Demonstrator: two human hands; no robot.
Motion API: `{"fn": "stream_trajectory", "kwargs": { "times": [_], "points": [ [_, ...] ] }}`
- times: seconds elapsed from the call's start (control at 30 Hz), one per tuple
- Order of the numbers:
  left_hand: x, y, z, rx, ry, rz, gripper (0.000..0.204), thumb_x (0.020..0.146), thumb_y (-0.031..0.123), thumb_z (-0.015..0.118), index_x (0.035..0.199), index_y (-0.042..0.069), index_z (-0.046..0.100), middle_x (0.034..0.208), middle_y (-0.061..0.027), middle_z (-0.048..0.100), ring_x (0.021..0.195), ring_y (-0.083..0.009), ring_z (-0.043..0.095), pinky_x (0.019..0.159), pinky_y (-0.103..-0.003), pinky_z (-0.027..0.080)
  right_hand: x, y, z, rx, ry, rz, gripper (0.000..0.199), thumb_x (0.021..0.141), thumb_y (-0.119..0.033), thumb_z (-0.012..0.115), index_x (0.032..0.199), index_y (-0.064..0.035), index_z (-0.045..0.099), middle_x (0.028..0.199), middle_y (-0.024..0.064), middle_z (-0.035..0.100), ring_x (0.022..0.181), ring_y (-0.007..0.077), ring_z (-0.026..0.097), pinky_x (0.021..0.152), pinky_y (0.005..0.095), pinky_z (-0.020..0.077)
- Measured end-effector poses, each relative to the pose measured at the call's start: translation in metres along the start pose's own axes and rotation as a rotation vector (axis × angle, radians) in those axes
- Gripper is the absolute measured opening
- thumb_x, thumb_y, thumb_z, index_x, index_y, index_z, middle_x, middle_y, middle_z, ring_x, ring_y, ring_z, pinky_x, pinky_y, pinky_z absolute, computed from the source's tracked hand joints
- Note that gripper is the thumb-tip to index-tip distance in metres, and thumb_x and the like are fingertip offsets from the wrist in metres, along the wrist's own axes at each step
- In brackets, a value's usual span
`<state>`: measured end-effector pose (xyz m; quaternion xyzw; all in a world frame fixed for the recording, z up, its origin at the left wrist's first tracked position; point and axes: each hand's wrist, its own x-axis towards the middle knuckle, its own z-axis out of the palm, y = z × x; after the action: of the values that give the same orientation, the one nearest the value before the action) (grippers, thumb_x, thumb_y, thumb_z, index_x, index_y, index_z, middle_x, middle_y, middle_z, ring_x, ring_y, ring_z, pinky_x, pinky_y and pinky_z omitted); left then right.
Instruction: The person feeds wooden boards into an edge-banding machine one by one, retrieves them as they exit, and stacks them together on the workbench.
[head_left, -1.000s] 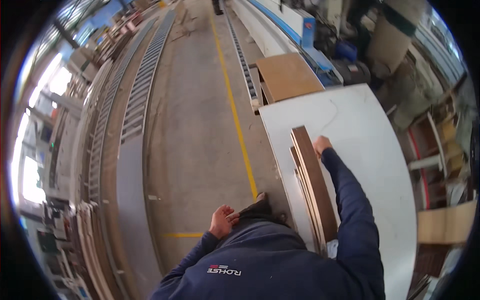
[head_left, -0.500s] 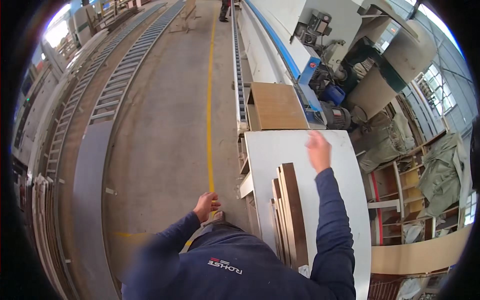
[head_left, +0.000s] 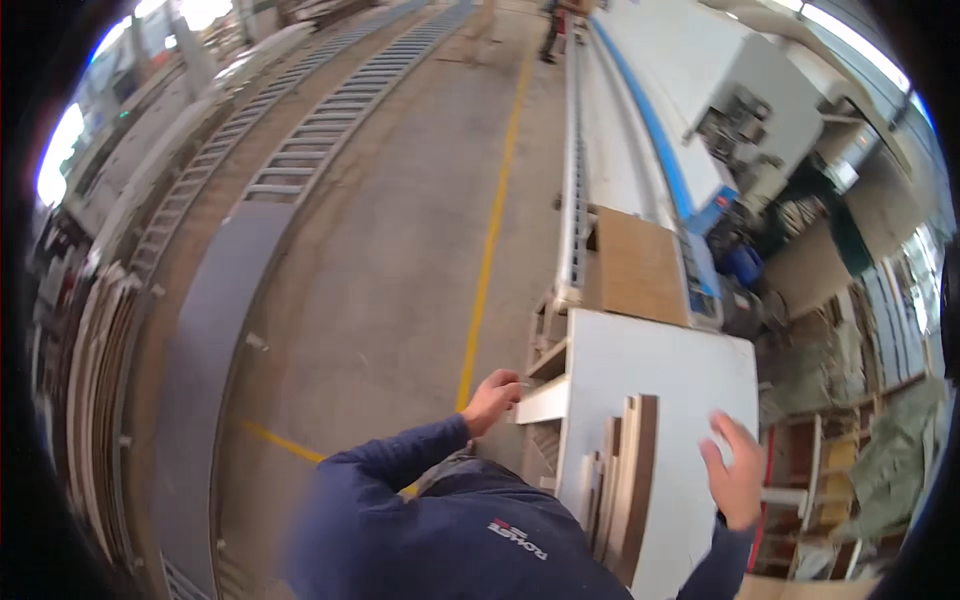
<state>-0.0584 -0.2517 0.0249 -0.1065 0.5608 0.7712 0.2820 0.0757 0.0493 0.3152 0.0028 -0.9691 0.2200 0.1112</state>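
Observation:
A white panel (head_left: 660,370) lies flat on a work table in front of me. On its near left part stands a stack of narrow boards (head_left: 625,480), white and brown, set on edge. My right hand (head_left: 735,480) hovers open with fingers spread over the panel's near right side, just right of the stack, holding nothing. My left hand (head_left: 495,395) reaches to the table's left edge. Its fingers are curled against the end of a white strip (head_left: 540,400) that juts out there. Whether it grips the strip is not visible.
A brown board (head_left: 640,265) lies beyond the white panel beside a long machine with a blue stripe (head_left: 660,150). A yellow line (head_left: 490,240) runs along the concrete floor. Roller conveyors (head_left: 300,150) and a grey sheet (head_left: 205,350) lie to the left. A person (head_left: 552,25) stands far off.
My right hand has drawn back from the panel's far edge to its near right side. My left hand has moved forward from my chest to the table's left edge.

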Motion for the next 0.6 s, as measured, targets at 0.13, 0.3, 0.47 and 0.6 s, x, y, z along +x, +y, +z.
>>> {"fn": "stream_trajectory", "kwargs": {
  "times": [0.13, 0.3, 0.47, 0.6],
  "points": [
    [0.014, -0.004, 0.005, 0.062, 0.027, 0.173, 0.038, 0.090, 0.023, 0.059, 0.120, -0.001, 0.057, 0.108, -0.0103, 0.061, 0.091, -0.0176, 0.058, 0.079, -0.027, 0.048, -0.069, 0.055, 0.014, 0.317, -0.056, 0.315, 0.038, 0.092, -0.013, 0.063, 0.124, 0.0056, 0.060, 0.113, 0.0155, 0.070, 0.099, 0.0247, 0.066, 0.088, 0.0363, 0.0525],
    [0.005, -0.068, 0.048, -0.038, -0.632, -0.419, 0.039, 0.094, 0.036, 0.053, 0.109, 0.002, 0.063, 0.106, -0.0078, 0.060, 0.079, -0.0151, 0.058, 0.065, -0.027, 0.047, -0.131, 0.133, 0.074, 0.458, -0.146, 0.687, 0.038, 0.093, -0.013, 0.061, 0.125, 0.0071, 0.058, 0.112, 0.0152, 0.069, 0.101, 0.0241, 0.065, 0.092, 0.0350, 0.0505],
    [0.009, -0.100, 0.093, -0.058, -0.476, -0.789, 0.070, 0.098, 0.060, 0.037, 0.126, -0.002, 0.052, 0.114, -0.0168, 0.056, 0.089, -0.0277, 0.058, 0.075, -0.041, 0.049, -0.177, 0.169, 0.154, 0.401, -0.370, 0.760, 0.036, 0.093, -0.014, 0.061, 0.122, 0.0069, 0.059, 0.109, 0.0158, 0.069, 0.099, 0.0249, 0.065, 0.090, 0.0356, 0.0505],
    [0.016, -0.121, 0.110, -0.088, -0.488, -0.926, 0.086, 0.096, 0.070, 0.029, 0.132, -0.007, 0.044, 0.117, -0.0225, 0.053, 0.093, -0.0350, 0.057, 0.082, -0.048, 0.047, -0.190, 0.185, 0.195, 0.383, -0.352, 0.767, 0.035, 0.093, -0.016, 0.061, 0.120, 0.0067, 0.060, 0.107, 0.0162, 0.069, 0.097, 0.0255, 0.065, 0.088, 0.0360, 0.0505]
  ]
}}
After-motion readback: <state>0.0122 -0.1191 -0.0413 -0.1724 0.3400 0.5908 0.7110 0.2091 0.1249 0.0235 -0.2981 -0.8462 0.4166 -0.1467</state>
